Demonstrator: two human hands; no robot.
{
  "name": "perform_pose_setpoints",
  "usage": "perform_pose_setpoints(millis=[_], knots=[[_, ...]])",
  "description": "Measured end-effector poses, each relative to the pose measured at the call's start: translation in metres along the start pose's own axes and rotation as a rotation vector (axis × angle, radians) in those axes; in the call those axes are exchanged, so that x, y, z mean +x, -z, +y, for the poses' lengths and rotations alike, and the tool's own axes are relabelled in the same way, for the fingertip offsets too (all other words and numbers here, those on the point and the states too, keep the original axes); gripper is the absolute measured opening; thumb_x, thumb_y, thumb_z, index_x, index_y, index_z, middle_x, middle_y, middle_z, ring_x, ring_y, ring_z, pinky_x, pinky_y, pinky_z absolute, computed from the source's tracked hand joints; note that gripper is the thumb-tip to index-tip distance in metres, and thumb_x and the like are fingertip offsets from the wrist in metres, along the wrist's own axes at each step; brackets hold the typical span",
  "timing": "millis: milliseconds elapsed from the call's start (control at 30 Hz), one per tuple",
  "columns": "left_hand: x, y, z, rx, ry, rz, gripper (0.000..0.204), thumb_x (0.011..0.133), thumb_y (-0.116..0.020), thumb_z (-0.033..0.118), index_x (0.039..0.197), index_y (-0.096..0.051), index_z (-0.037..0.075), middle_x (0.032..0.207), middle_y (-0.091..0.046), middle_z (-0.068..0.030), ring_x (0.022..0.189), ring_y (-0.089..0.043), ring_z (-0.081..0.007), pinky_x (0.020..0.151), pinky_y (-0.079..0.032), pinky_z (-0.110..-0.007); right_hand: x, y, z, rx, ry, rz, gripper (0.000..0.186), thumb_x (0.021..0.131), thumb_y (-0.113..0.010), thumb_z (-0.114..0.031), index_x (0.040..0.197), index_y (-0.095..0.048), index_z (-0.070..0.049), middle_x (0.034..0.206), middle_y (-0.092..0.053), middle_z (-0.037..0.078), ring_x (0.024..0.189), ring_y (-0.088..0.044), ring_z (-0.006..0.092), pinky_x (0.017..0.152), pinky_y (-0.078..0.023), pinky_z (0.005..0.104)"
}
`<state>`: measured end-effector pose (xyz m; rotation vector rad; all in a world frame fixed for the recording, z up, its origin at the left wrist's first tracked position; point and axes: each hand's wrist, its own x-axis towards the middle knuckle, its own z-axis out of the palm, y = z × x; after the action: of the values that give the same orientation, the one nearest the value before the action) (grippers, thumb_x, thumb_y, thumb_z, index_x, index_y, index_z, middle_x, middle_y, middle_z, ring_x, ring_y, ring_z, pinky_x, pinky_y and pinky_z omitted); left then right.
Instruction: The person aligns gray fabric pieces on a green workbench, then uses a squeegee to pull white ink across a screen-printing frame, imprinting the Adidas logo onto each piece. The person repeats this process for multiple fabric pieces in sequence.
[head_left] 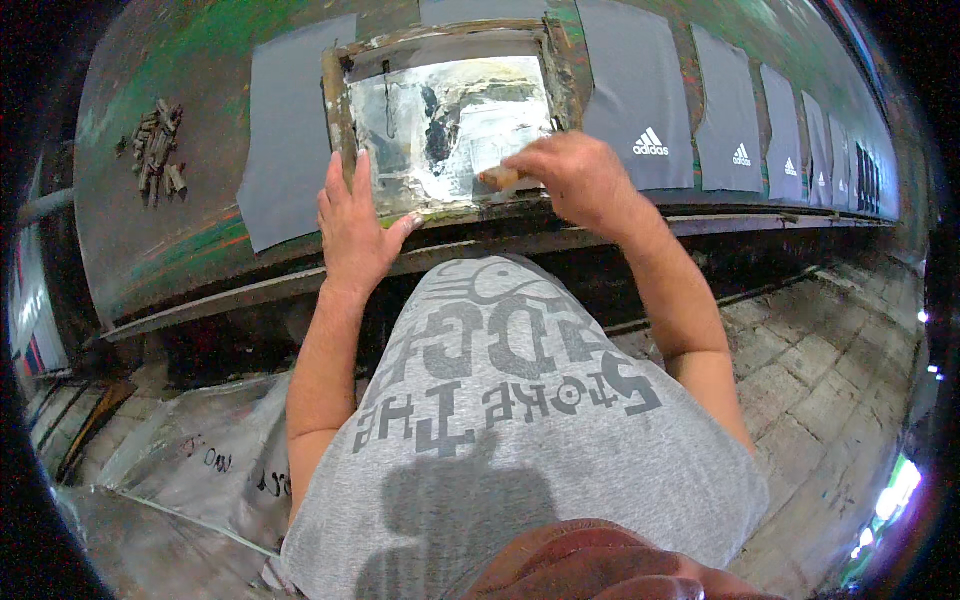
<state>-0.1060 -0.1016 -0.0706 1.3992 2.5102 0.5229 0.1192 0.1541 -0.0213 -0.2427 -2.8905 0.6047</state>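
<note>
A wooden screen-printing frame (335, 105) lies on the long table, its mesh smeared with white and dark ink. My left hand (355, 225) rests on the frame's near left corner, fingers spread and thumb along the near edge. My right hand (585, 180) is closed around a small amber squeegee (500, 178) over the near right part of the mesh; the fingers hide most of that tool. Under the frame's left side a grey fabric piece (285, 150) sticks out. Just right of the frame lies another grey fabric piece (640, 90) with a white printed logo.
Several more grey pieces with white prints, such as one fabric panel (735, 110), run along the table to the right. A heap of short brownish rolls (157, 150) lies at the left on the stained tabletop (215, 110). Clear plastic sheeting (200, 440) and a paved floor (820, 370) are below.
</note>
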Motion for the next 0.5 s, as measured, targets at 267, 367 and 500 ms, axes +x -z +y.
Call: perform_pose_setpoints(millis=[267,367,500], knots=[[0.0,-0.001,-0.007,0.011,-0.036,0.002,0.115,0.08,-0.1,0.042,0.169,-0.039,0.002,0.172,-0.031,-0.0326,0.147,-0.045,-0.0516,0.124,-0.04,-0.059,0.016,-0.019,0.003,-0.108,-0.057,0.102,0.036,0.088,-0.074,-0.002,0.119,-0.083,-0.016,0.11,-0.081,0.008,0.097,-0.077,0.0351,0.084,-0.062,0.0472],[0.001,-0.002,-0.012,0.041,-0.073,0.009,0.111,0.082,-0.098,0.044,0.168,-0.04,0.002,0.171,-0.03,-0.0328,0.14,-0.048,-0.0496,0.117,-0.045,-0.059,-0.014,-0.028,-0.03,-0.084,-0.056,0.109,0.036,0.087,-0.075,-0.001,0.119,-0.083,-0.015,0.113,-0.081,0.005,0.098,-0.078,0.0325,0.088,-0.063,0.0462],[0.0,-0.001,-0.015,0.049,-0.117,0.015,0.11,0.082,-0.097,0.045,0.167,-0.041,0.001,0.17,-0.031,-0.034,0.137,-0.049,-0.0502,0.115,-0.045,-0.058,-0.029,-0.028,-0.054,-0.039,-0.08,0.037,0.042,0.086,-0.072,-0.003,0.125,-0.08,-0.013,0.116,-0.079,0.008,0.111,-0.075,0.0343,0.098,-0.061,0.046]])
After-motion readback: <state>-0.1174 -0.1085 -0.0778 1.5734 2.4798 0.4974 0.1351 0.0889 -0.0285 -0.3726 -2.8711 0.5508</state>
